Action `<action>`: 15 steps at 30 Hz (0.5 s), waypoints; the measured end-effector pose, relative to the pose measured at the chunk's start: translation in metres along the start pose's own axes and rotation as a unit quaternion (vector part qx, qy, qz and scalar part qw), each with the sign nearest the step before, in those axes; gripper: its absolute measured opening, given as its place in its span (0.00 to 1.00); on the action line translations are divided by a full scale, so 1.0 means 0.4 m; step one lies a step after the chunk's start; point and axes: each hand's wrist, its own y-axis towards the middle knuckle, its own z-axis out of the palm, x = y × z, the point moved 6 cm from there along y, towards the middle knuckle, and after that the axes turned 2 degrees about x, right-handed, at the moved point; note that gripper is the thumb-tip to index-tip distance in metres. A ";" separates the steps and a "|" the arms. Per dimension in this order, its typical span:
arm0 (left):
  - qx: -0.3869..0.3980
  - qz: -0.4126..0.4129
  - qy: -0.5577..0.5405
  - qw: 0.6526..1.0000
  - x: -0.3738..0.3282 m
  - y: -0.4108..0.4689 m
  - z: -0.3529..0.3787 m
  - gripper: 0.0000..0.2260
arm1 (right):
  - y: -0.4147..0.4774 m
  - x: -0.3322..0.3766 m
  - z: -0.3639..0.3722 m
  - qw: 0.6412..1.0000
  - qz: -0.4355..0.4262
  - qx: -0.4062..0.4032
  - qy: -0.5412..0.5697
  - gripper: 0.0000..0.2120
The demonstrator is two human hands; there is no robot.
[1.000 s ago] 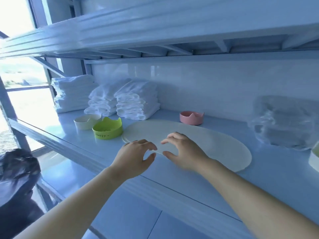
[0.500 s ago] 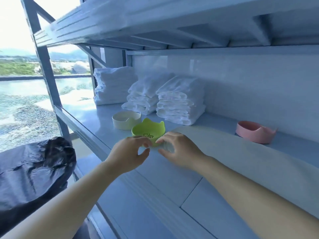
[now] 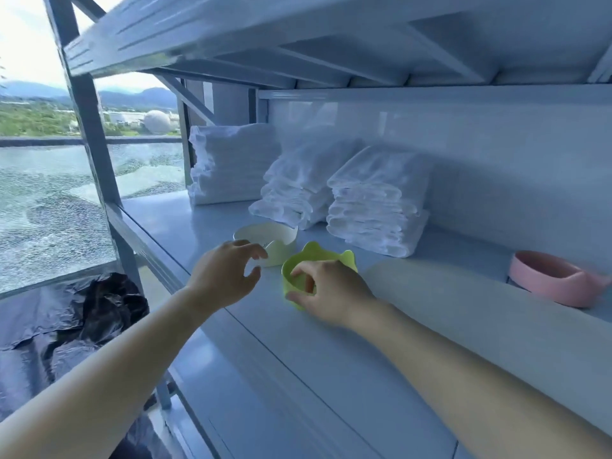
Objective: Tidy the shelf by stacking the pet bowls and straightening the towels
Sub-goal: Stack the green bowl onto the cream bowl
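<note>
A green pet bowl (image 3: 326,260) with ear-shaped points stands on the blue-white shelf (image 3: 198,226). My right hand (image 3: 326,291) grips its near rim, fingers inside and thumb outside. Just behind and left of it sits a cream pet bowl (image 3: 275,240); my left hand (image 3: 225,276) hovers in front of that bowl, fingers curled and apart, holding nothing. A pink pet bowl (image 3: 556,276) rests at the far right. Three stacks of white towels stand at the back: a squared one (image 3: 231,164), a slumped one (image 3: 298,190) and a third (image 3: 377,200).
A large pale oval mat (image 3: 480,313) lies on the shelf to the right of the green bowl. Another shelf (image 3: 298,38) hangs close overhead. A black plastic sheet (image 3: 82,319) lies below left, beside the upright post (image 3: 96,150) and a window.
The view has swung left and closer to the bowls. Both hands moved forward from the mat's edge; my right hand took hold of the green bowl's rim, my left reached towards the cream bowl.
</note>
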 end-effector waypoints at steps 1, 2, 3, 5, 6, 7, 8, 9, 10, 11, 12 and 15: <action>0.002 0.001 -0.006 1.000 0.012 0.018 0.005 0.12 | 0.011 0.001 0.003 1.000 0.008 0.001 -0.001 0.14; 0.006 0.009 -0.010 1.000 0.021 0.035 0.011 0.13 | 0.021 0.003 0.005 1.000 0.013 0.002 -0.004 0.12; 0.013 0.022 -0.007 1.000 0.028 0.050 0.019 0.15 | 0.030 0.007 0.007 1.000 0.017 0.004 -0.009 0.09; 0.034 0.050 0.005 0.998 0.041 0.073 0.039 0.18 | 0.043 0.013 0.012 0.999 0.022 0.003 -0.027 0.04; 0.046 0.059 0.008 0.997 0.048 0.082 0.049 0.19 | 0.047 0.016 0.015 0.999 0.026 0.000 -0.036 0.04; 0.057 0.064 0.010 0.996 0.055 0.089 0.059 0.19 | 0.048 0.017 0.017 0.999 0.031 -0.003 -0.039 0.05; 0.067 0.066 0.011 0.996 0.062 0.095 0.068 0.19 | 0.049 0.017 0.019 0.999 0.038 -0.006 -0.037 0.06; 0.072 0.068 0.013 0.995 0.067 0.098 0.074 0.18 | 0.048 0.018 0.021 0.998 0.044 -0.008 -0.034 0.06; 0.070 0.075 0.019 0.995 0.065 0.100 0.076 0.18 | 0.048 0.019 0.023 0.998 0.051 -0.008 -0.035 0.07; 0.064 0.088 0.026 0.994 0.057 0.100 0.076 0.18 | 0.050 0.018 0.026 0.998 0.056 -0.008 -0.038 0.08; 0.059 0.102 0.026 0.993 0.044 0.098 0.075 0.17 | 0.053 0.019 0.028 0.997 0.063 -0.010 -0.043 0.09; 0.071 0.144 -0.011 0.987 -0.007 0.079 0.083 0.14 | 0.063 0.021 0.034 0.995 0.080 -0.025 -0.059 0.13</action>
